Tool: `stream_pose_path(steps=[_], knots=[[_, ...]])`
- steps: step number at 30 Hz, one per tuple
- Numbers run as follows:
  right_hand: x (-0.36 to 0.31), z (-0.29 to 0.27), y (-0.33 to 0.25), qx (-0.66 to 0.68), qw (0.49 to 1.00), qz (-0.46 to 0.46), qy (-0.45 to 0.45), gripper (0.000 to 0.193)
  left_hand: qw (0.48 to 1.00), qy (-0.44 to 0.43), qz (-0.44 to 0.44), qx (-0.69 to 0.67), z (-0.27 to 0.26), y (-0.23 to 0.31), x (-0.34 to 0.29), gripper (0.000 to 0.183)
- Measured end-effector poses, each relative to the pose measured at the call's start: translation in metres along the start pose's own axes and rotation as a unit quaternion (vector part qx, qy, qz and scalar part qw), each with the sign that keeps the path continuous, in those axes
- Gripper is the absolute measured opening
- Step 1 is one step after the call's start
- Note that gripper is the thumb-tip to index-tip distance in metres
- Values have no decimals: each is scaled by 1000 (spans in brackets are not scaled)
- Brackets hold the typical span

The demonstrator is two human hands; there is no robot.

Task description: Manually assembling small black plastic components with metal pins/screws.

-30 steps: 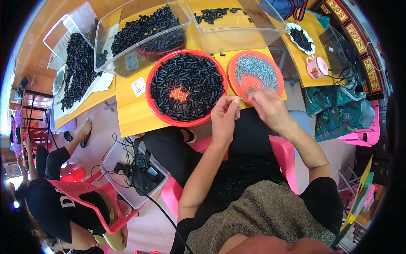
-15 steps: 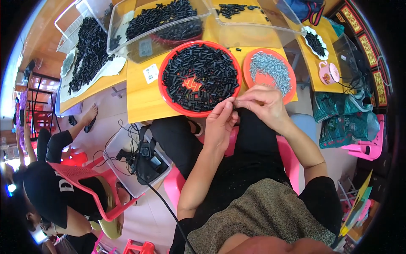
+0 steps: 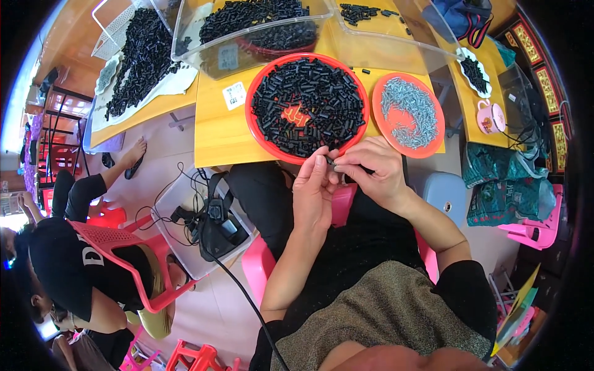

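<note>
My left hand (image 3: 314, 179) is closed at the near edge of the red round tray (image 3: 366, 117), its thumb and fingers pinching a small black tubular piece (image 3: 331, 161). The fingertips of my right hand (image 3: 374, 166) meet it from the right, pinched together at the piece's end; what they hold, if anything, is too small and covered to make out. Many similar black tubular pieces (image 3: 309, 80) fill the tray. To its right lies an orange-red plate (image 3: 378, 108) with a heap of small silvery metal pins or screws (image 3: 411, 111).
Behind the tray stand clear plastic bins (image 3: 247, 59) with black pieces. More black pieces (image 3: 139, 62) lie on a white cloth at the left. A pink mug (image 3: 490, 117) and white dish (image 3: 486, 91) are at the right. A cable-filled bin (image 3: 185, 256) and a seated person (image 3: 80, 272) are left.
The view has shifted, so the table sits further right and slightly higher in the picture. My hands stay pinched together by the tray's near edge; a dark piece now shows between the fingertips.
</note>
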State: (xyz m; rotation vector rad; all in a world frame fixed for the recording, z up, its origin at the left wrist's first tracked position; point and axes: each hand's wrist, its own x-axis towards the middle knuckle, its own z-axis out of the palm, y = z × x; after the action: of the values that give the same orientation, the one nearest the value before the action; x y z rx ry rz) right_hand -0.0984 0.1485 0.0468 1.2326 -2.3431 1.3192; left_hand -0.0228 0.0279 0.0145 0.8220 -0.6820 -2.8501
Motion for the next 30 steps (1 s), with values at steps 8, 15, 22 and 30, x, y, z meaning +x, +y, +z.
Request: stream_pose_path(steps=[8,15,22,30], knots=[[-1,7,-1,8,1000,7,9,15,1000,0,9,11,-8,-3,-8,24],[23,1,11,238,925,232,-183,12,1000,1,2,-19,-22,-1,-12,24],[85,50,86,-85,989,-9,-118,16,1000,-1,12,-20,-40,13,1,29],[81,38,94,-113,966,-62,-223,13,999,-23,-12,-32,-48,22,4,35]])
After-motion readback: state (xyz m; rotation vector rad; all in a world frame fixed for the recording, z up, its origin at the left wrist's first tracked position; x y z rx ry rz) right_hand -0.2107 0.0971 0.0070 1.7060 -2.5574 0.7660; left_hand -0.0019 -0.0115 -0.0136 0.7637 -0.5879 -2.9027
